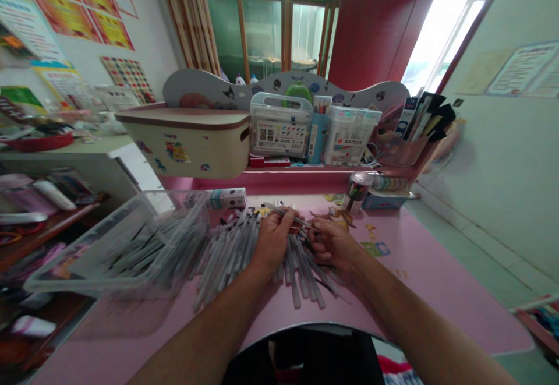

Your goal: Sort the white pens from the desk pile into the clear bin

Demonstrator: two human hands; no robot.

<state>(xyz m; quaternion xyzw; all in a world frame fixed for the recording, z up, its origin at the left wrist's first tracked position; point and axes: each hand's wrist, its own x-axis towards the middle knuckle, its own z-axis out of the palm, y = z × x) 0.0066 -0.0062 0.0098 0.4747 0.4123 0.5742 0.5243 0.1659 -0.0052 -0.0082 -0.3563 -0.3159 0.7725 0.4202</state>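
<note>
The slim grey pen-like stick [302,221] I'm working with is up between both hands, above the middle of the pink desk [441,280]. Its long axis runs aslant, from a far end on the left down to a nearer end on the right; I can't tell which end is the tip. My left hand [274,233] grasps it between thumb and fingers, and the fingertips of my right hand [334,240] are curled at its right end, apparently pinching it, though blur hides the exact grip. I judge the step in hand to be work on that end; the next move calls for a steady left hold and a fine right-hand adjustment along the axis. Beneath and beside my hands spreads a pile of similar sticks [231,251], with a clear plastic bin [87,285] holding more to the left.
</note>
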